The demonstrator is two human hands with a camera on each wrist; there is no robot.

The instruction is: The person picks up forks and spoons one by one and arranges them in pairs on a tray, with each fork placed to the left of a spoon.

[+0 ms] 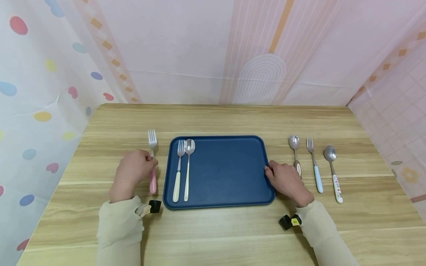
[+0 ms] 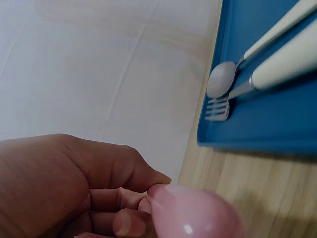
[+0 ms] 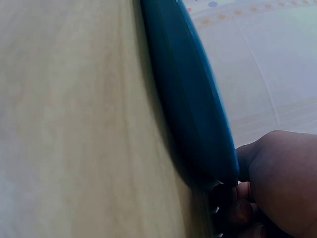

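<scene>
Pink-handled fork (image 1: pixel 152 181), pinched by the fingers of the left hand (image 1: pixel 134 169), is just left of the blue tray (image 1: pixel 227 170), its long axis roughly parallel to the tray's left edge, while the right hand (image 1: pixel 287 180) grips the opposite rim.

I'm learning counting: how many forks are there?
3: pink-handled fork in the left hand, cream-handled fork on the tray, blue-handled fork on the table at right.

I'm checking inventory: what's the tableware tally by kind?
Metal forks: 3 (pink-handled fork, cream-handled fork, blue-handled fork)
Metal spoons: 3 (cream-handled spoon, brown-handled spoon, white-handled spoon)
Rectangular blue tray: 1
Total: 7
</scene>
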